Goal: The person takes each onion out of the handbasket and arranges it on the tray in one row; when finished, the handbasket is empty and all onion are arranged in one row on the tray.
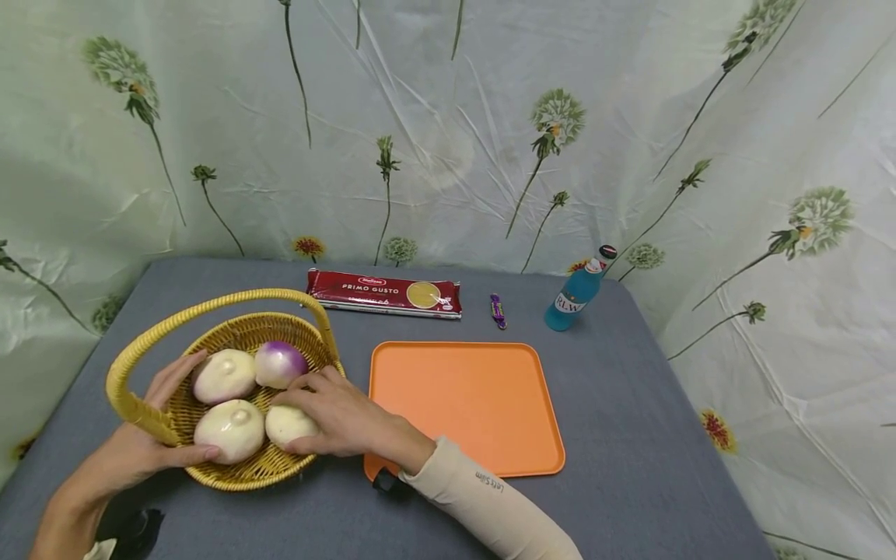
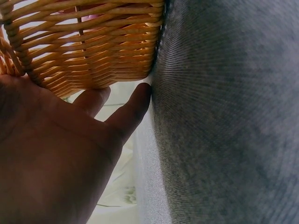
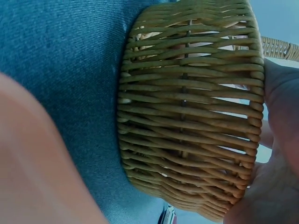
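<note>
A yellow wicker basket (image 1: 245,476) with a tall handle stands on the table at the left. Inside lie a purple-topped turnip (image 1: 280,364), two paler turnips (image 1: 225,376) on the left, and a white turnip (image 1: 290,426) at the right. My left hand (image 1: 143,447) holds the basket's left side, its thumb over the front rim; fingers (image 2: 131,109) show by the wicker base in the left wrist view. From the right, my right hand (image 1: 341,412) reaches over the rim and grips the white turnip, fingers over its top. Its palm is close to the rim in the right wrist view.
Right of the basket lies an orange tray (image 1: 462,404), with my right forearm across its near left corner. Behind are a red spaghetti pack (image 1: 381,294), a small purple-wrapped candy (image 1: 498,311) and a blue bottle (image 1: 575,295). A flowered curtain (image 1: 448,155) hangs behind the grey table.
</note>
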Action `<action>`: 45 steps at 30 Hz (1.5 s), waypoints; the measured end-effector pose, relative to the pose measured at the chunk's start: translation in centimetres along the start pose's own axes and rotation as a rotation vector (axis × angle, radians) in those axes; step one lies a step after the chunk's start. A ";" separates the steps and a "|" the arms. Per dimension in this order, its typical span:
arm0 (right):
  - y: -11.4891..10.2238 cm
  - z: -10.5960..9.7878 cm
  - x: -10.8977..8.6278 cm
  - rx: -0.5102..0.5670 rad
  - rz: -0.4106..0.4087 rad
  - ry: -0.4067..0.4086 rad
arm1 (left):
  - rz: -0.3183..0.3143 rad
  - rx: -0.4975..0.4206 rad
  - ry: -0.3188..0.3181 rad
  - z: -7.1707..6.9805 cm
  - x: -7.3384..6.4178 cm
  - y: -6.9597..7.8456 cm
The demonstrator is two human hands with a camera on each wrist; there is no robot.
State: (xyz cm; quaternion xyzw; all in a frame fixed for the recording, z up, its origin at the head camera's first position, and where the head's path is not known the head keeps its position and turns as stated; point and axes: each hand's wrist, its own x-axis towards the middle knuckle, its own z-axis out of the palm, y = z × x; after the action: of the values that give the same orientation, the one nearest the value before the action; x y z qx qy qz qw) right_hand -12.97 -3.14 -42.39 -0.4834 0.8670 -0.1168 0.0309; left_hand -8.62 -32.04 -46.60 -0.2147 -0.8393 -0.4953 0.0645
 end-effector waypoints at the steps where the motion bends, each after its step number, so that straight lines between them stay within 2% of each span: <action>1: 0.0 0.0 0.0 0.006 -0.002 0.005 | -0.007 0.004 -0.002 0.0 0.0 0.0; 7: 0.2 -0.2 -0.1 0.076 -0.024 0.038 | -0.038 0.022 -0.013 0.0 -0.1 0.1; 15: 0.3 -0.9 -0.3 0.157 -0.052 0.077 | -0.018 0.036 -0.002 0.1 0.0 0.1; 27: 0.3 -2.3 -2.2 0.289 -0.043 0.206 | -0.031 0.032 -0.014 0.0 0.0 0.2; 34: 0.7 -3.3 -3.7 0.358 -0.016 0.237 | -0.055 0.047 -0.031 -0.2 0.0 0.2; 39: 1.6 -3.8 -4.8 0.424 0.019 0.235 | -0.044 0.042 -0.030 -0.2 0.0 0.1; 45: 2.4 -4.1 -5.7 0.442 0.064 0.263 | -0.033 0.042 -0.023 -0.1 -0.1 0.0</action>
State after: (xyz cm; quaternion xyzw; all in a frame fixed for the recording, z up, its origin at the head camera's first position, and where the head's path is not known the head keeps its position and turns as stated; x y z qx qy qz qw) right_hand -12.62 3.63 -39.35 -0.4179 0.8319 -0.3641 0.0262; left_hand -8.57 -32.16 -46.57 -0.2050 -0.8536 -0.4762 0.0509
